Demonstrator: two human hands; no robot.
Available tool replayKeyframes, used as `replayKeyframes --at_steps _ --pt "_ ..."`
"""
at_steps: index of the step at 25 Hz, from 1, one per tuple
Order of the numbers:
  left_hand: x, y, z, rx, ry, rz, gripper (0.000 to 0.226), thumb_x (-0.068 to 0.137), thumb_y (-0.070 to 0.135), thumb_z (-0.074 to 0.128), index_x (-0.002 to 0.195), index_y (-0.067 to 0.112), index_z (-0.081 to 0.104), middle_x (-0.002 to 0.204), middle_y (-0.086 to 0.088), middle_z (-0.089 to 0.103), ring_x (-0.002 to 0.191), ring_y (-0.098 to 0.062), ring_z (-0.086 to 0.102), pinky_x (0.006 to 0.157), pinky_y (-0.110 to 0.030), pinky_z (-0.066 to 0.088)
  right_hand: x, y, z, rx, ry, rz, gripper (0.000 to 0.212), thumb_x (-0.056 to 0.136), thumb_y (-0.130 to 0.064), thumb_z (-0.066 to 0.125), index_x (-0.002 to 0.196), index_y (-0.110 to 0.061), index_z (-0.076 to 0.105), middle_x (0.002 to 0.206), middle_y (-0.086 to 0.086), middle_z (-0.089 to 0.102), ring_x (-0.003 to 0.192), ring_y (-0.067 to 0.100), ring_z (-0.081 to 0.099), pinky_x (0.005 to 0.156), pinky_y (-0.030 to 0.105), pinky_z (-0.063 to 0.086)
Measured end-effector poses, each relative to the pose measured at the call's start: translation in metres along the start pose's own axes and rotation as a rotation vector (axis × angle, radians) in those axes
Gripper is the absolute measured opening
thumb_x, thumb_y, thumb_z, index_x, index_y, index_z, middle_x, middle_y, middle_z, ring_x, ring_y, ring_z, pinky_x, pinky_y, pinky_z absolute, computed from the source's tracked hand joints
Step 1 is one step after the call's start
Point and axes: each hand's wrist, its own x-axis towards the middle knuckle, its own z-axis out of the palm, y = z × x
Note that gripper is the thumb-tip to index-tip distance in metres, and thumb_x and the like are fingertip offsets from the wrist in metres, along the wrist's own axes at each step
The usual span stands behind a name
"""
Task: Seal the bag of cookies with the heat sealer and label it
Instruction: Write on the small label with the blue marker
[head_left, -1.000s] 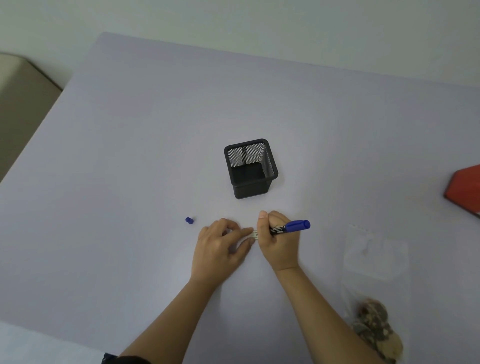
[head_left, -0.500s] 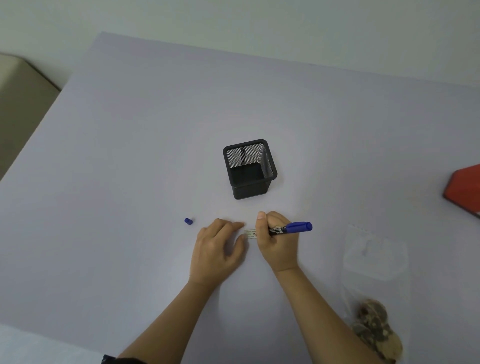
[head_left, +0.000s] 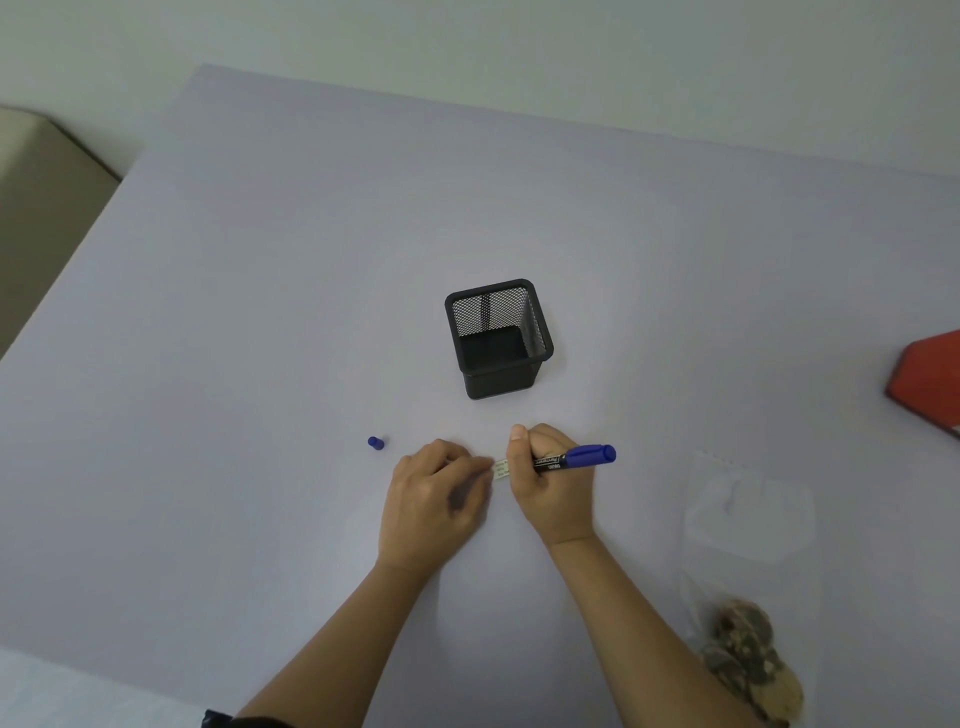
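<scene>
A small blue cap (head_left: 375, 442) lay on the lilac table (head_left: 260, 312), left of the left hand's knuckles and apart from them. The left hand (head_left: 434, 506) rested palm down, fingers close together and nearly straight, their tips pressing the left end of the white label (head_left: 500, 469). The label lay between both hands, its right end hidden under the right fingers. Beyond the fingers stood a black mesh pen holder (head_left: 497, 338). The right hand (head_left: 550, 488) was curled tight round the blue marker (head_left: 574, 458). Well right of those fingers lay the bag of cookies (head_left: 748, 571), then a red object (head_left: 930, 382)
</scene>
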Motion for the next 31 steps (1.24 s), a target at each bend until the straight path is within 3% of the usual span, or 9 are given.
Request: replayKeyframes --at_steps 6,11,18,22,31 --pt "0.0012 0.0012 0.0001 0.001 0.005 0.0 0.018 0.081 0.027 0.06 0.086 0.017 0.074 0.077 0.0 0.061 0.064 -0.015 0.055 0.056 -0.031 0.043 0.0008 0.002 0.0001 -0.013 0.02 -0.006 0.043 0.089 -0.018 0.047 0.05 -0.001 0.039 0.046 0.009 0.041 0.048 -0.002 0.035 0.048 0.005 0.029" --pt "0.0009 0.0013 0.0007 0.002 0.011 -0.007 0.016 0.08 0.026 0.061 0.085 0.018 0.074 0.076 0.001 0.06 0.064 -0.013 0.053 0.056 -0.03 0.042 0.0024 -0.0013 -0.0004 -0.001 0.038 -0.023 0.042 0.088 -0.016 0.047 0.049 -0.006 0.036 0.047 0.0 0.036 0.047 -0.004 0.033 0.05 0.003 0.027" --pt "0.0007 0.0019 -0.0002 0.012 -0.003 -0.006 0.017 0.081 0.027 0.061 0.086 0.018 0.074 0.078 0.001 0.061 0.067 -0.013 0.054 0.058 -0.031 0.044 0.0024 -0.0001 -0.0008 0.005 0.048 0.01 0.045 0.089 -0.018 0.047 0.049 0.001 0.037 0.045 0.012 0.041 0.047 0.018 0.036 0.046 0.01 0.029" --pt "0.001 0.0024 -0.0003 0.009 0.002 -0.008 0.016 0.08 0.026 0.061 0.085 0.018 0.074 0.077 0.002 0.06 0.066 -0.012 0.053 0.057 -0.029 0.042 0.0021 -0.0002 -0.0001 0.0 0.055 -0.006 0.043 0.089 -0.017 0.047 0.05 -0.002 0.038 0.046 0.01 0.041 0.048 0.006 0.034 0.049 0.005 0.029" --pt "0.0012 0.0032 -0.0014 0.006 -0.002 -0.011 0.016 0.08 0.026 0.061 0.085 0.018 0.074 0.077 0.002 0.06 0.064 -0.014 0.055 0.057 -0.031 0.043 0.0022 -0.0007 -0.0001 -0.008 0.062 -0.008 0.044 0.089 -0.017 0.047 0.049 -0.003 0.036 0.046 0.004 0.038 0.047 0.002 0.032 0.049 0.005 0.027"
